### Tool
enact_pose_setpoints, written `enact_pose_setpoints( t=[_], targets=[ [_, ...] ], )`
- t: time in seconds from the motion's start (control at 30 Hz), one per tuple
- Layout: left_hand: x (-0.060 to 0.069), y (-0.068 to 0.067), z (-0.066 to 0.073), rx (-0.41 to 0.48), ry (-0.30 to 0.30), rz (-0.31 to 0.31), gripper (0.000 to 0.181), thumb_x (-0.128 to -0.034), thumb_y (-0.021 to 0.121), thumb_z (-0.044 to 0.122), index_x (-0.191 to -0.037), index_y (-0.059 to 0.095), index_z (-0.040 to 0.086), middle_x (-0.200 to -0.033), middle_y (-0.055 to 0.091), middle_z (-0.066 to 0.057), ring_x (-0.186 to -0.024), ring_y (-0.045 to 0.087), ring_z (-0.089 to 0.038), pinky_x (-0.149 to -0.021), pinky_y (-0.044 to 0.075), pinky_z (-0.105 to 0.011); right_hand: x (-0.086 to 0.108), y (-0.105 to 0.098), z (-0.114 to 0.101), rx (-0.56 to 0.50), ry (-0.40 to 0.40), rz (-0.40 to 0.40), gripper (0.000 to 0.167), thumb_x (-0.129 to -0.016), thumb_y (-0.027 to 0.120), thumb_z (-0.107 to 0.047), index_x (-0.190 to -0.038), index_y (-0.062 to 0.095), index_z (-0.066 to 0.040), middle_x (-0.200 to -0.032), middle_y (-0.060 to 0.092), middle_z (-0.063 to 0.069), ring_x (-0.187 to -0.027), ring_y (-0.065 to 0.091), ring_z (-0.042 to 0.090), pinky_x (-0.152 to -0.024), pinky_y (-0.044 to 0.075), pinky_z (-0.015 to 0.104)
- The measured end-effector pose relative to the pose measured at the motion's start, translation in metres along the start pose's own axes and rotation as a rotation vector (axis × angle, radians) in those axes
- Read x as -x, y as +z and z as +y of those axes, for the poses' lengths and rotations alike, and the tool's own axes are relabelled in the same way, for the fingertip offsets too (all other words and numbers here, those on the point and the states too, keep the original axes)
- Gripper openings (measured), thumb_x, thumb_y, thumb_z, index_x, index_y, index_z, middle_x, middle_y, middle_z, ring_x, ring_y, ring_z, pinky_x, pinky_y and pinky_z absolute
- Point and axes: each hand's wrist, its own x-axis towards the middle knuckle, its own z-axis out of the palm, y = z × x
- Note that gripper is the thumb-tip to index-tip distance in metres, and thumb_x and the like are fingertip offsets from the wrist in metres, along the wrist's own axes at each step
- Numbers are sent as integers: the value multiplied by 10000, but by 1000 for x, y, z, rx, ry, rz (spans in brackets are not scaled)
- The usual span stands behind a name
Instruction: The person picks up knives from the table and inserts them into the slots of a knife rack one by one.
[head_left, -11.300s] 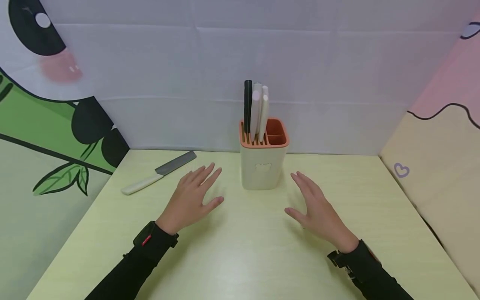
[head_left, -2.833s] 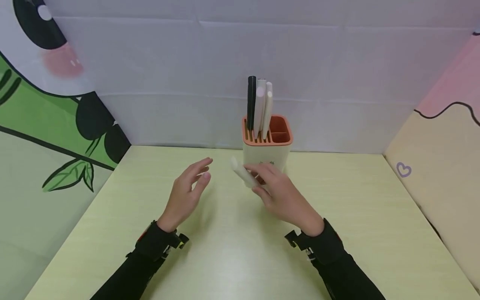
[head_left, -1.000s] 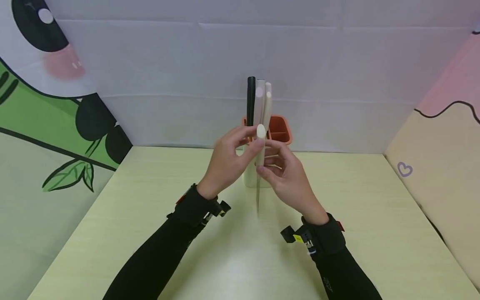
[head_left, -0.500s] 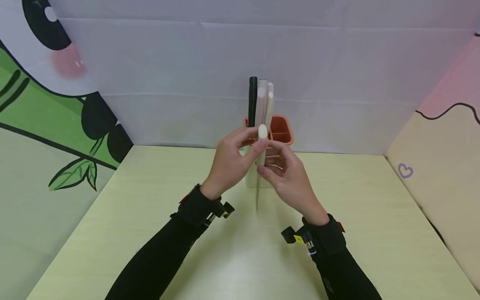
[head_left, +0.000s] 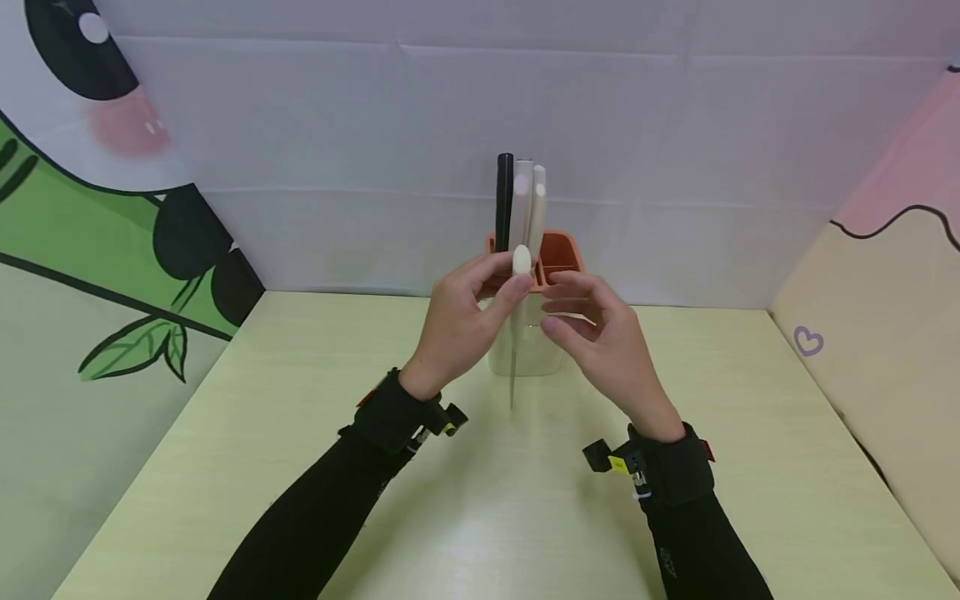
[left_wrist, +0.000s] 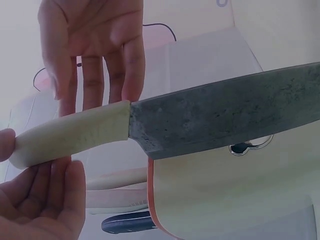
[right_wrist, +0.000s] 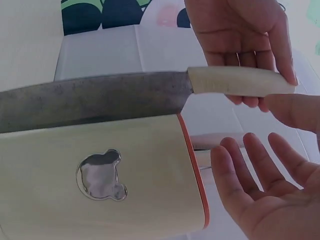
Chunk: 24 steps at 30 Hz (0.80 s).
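A kitchen knife with a cream handle (head_left: 521, 262) and a broad grey blade (left_wrist: 220, 115) points downward in front of the knife holder (head_left: 543, 358). My left hand (head_left: 467, 325) pinches the handle near its end between thumb and fingers. Just to the right is my right hand (head_left: 611, 350), apart from the knife, its fingers loosely bent with nothing between them. Cream-white with an orange top, the holder carries a black-handled knife (head_left: 505, 200) and several white-handled ones (head_left: 537, 208) in its slots. In the head view the left hand hides part of the slots.
Beside the slots, the holder has orange compartments (head_left: 558, 250) on its right. A silver bear-shaped emblem (right_wrist: 100, 175) marks its front. The pale wooden table (head_left: 480, 517) ends at a white cloth backdrop (head_left: 337, 167), with printed side panels (head_left: 885, 350).
At first the knife lay at the table's left. Later the right hand held it up, then both hands gripped its handle. Now the right hand has let go and shifted right.
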Motion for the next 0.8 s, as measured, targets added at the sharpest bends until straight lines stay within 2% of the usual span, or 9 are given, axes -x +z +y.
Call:
enact_pose_setpoints(
  t=[0.13,0.27,0.4,0.57,0.67,0.8],
  targets=[
    [0,-1,0,10,-17,-2,309,-1064,677,163,-1318,699,-11,-1140,727,-104,-996,717,-189,-866,628,-336,-3,-11,8,1,-18,67,538,-978,722,53,-1481,559,-48,-1345,646,123,-1218,650,329,-991,586,259],
    [0,-1,0,6,-29,-7,309,-1068,672,173,-1320,699,-4,-1141,727,-103,-986,709,-188,-852,633,-336,-7,-17,20,22,-23,114,575,-966,740,49,-1499,543,-42,-1392,626,122,-1282,614,342,-1017,572,267],
    [1,-1,0,8,-29,-8,316,-1070,670,177,-1324,697,-9,-1149,728,-103,-988,710,-186,-855,635,-335,-11,-20,32,60,-16,149,642,-951,770,26,-1532,501,-30,-1505,550,137,-1375,551,351,-1105,536,368],
    [0,0,0,14,-19,-5,296,-1068,672,168,-1308,706,-1,-1133,727,-100,-981,717,-180,-841,635,-327,-13,-21,49,74,10,210,725,-943,786,3,-1577,437,-45,-1581,476,79,-1443,493,325,-1171,478,474],
    [0,0,0,14,-11,-6,297,-1066,674,160,-1303,706,-17,-1119,727,-103,-975,722,-184,-833,637,-330,-14,-23,61,65,43,200,784,-945,794,-24,-1613,388,-84,-1605,457,83,-1467,472,323,-1187,457,495],
    [-1,0,1,3,-15,-11,310,-1065,675,161,-1312,700,-24,-1117,728,-110,-975,723,-195,-835,639,-337,-13,-23,83,61,124,109,874,-960,811,-123,-1665,294,-149,-1655,389,97,-1504,414,346,-1214,406,561]
  ],
)
